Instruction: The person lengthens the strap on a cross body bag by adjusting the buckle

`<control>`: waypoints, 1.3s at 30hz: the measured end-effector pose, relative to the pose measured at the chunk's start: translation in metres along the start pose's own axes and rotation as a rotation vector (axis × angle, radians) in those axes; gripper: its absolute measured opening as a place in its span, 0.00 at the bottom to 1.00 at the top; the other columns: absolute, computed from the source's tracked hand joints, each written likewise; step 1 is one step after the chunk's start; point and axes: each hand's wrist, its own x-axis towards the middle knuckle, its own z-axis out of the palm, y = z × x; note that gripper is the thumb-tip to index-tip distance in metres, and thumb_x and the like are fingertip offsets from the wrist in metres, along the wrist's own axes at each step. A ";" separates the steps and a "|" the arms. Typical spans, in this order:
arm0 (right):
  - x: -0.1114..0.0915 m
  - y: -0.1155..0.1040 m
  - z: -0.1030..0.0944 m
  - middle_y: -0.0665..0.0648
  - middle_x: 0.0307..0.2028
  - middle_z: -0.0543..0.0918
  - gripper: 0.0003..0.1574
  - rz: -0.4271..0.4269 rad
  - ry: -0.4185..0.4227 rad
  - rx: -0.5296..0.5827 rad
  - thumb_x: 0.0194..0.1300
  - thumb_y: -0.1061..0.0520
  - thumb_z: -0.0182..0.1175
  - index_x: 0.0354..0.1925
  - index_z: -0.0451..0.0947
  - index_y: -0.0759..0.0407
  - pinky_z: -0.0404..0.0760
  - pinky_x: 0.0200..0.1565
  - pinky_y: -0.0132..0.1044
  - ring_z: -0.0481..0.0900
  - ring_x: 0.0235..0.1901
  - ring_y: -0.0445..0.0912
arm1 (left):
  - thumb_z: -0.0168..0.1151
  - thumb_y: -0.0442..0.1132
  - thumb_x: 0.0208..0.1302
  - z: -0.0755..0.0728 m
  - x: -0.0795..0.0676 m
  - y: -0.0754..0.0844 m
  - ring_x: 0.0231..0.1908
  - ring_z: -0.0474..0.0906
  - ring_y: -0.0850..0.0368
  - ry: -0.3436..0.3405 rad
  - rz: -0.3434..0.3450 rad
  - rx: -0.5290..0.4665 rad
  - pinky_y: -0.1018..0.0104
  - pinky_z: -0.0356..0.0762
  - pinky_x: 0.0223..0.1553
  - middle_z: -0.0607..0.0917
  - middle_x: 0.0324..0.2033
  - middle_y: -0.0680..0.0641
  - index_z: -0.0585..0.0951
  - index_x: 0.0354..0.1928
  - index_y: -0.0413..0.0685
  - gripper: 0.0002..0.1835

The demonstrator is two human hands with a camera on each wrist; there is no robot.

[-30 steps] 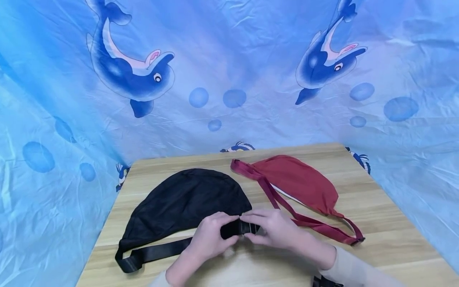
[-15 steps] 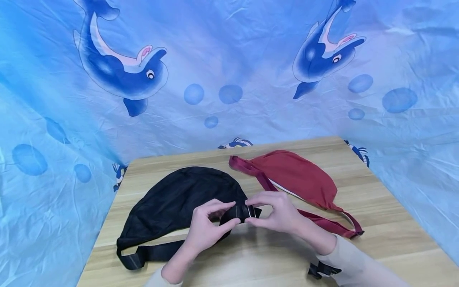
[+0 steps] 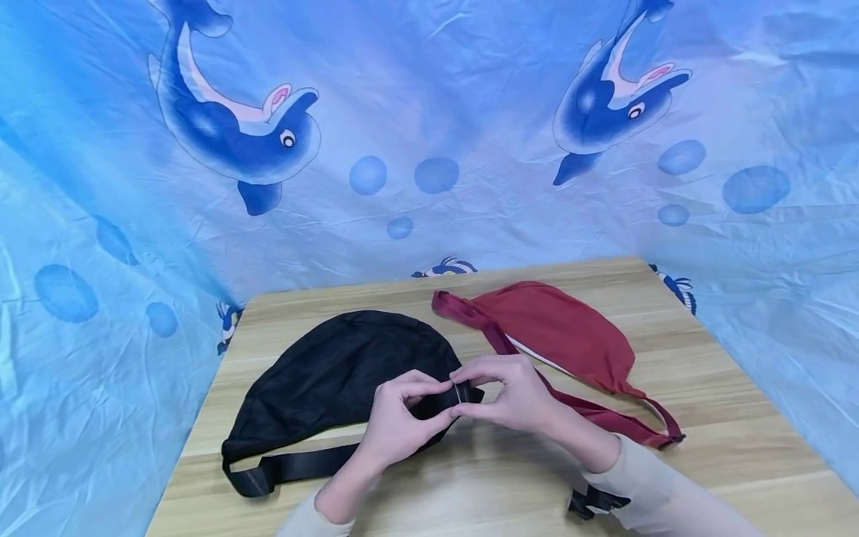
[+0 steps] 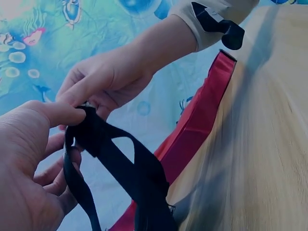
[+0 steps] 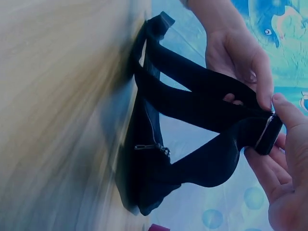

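Observation:
A black waist bag (image 3: pixel 342 373), half-moon shaped, lies on the wooden table with its strap (image 3: pixel 312 464) looping along the near side. Above the bag's right end, my left hand (image 3: pixel 403 418) pinches the doubled strap between thumb and fingers. Facing it, my right hand (image 3: pixel 513 395) pinches the strap's slider buckle (image 5: pixel 265 132), its metallic edge showing between thumb and fingers. The fingertips of both hands nearly meet there. In the right wrist view, the strap forms long loops toward the bag, and a zipper pull (image 5: pixel 146 147) hangs on the bag.
A red waist bag (image 3: pixel 564 335) lies at the back right, its red strap (image 3: pixel 624 426) running partly behind my right forearm. A black strap with a buckle (image 3: pixel 597 501) hangs at my right sleeve. Blue dolphin-printed sheeting (image 3: pixel 416 97) surrounds the table.
Both hands have lifted the strap slightly from lower over the table. Since half a second ago, the left hand has shifted right, bringing the fingertips closer together. The bags stay put.

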 end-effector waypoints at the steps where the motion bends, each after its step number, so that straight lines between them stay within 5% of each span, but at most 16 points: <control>1: 0.000 -0.001 0.000 0.52 0.44 0.94 0.24 0.020 -0.008 0.003 0.51 0.56 0.86 0.47 0.91 0.53 0.91 0.44 0.30 0.93 0.42 0.43 | 0.85 0.36 0.54 0.001 0.000 0.000 0.44 0.89 0.60 0.004 -0.006 0.001 0.70 0.89 0.48 0.91 0.40 0.50 0.94 0.46 0.48 0.16; 11: -0.004 0.001 -0.008 0.60 0.49 0.87 0.22 0.276 -0.114 0.344 0.62 0.64 0.77 0.55 0.88 0.61 0.91 0.51 0.42 0.90 0.50 0.41 | 0.87 0.37 0.51 0.005 0.002 0.001 0.46 0.88 0.60 0.067 -0.042 -0.023 0.73 0.87 0.52 0.91 0.41 0.50 0.94 0.49 0.51 0.21; 16: 0.001 0.004 -0.005 0.60 0.47 0.89 0.21 0.240 -0.094 0.308 0.60 0.64 0.79 0.53 0.89 0.60 0.91 0.54 0.41 0.89 0.48 0.42 | 0.89 0.37 0.47 0.005 0.006 0.000 0.49 0.88 0.61 0.035 -0.028 -0.051 0.71 0.87 0.55 0.91 0.46 0.50 0.91 0.54 0.49 0.28; 26: 0.005 -0.001 -0.010 0.60 0.49 0.86 0.22 0.269 0.048 0.292 0.61 0.69 0.76 0.53 0.86 0.60 0.92 0.51 0.42 0.87 0.49 0.45 | 0.87 0.34 0.50 0.000 0.019 -0.004 0.49 0.91 0.59 0.057 -0.073 -0.008 0.67 0.87 0.58 0.93 0.50 0.49 0.92 0.53 0.51 0.25; 33: 0.012 -0.005 -0.007 0.49 0.53 0.89 0.25 0.179 -0.002 0.050 0.61 0.57 0.80 0.56 0.87 0.50 0.87 0.60 0.35 0.86 0.55 0.42 | 0.86 0.35 0.52 0.002 0.017 -0.003 0.51 0.91 0.55 0.028 -0.052 -0.056 0.67 0.86 0.60 0.92 0.52 0.45 0.90 0.55 0.46 0.25; 39: 0.013 -0.008 -0.006 0.64 0.50 0.88 0.23 0.183 0.155 0.249 0.59 0.72 0.76 0.53 0.86 0.64 0.86 0.62 0.34 0.87 0.54 0.45 | 0.87 0.34 0.49 -0.002 0.014 -0.007 0.51 0.91 0.55 0.086 -0.082 0.012 0.71 0.85 0.59 0.93 0.50 0.50 0.92 0.53 0.52 0.25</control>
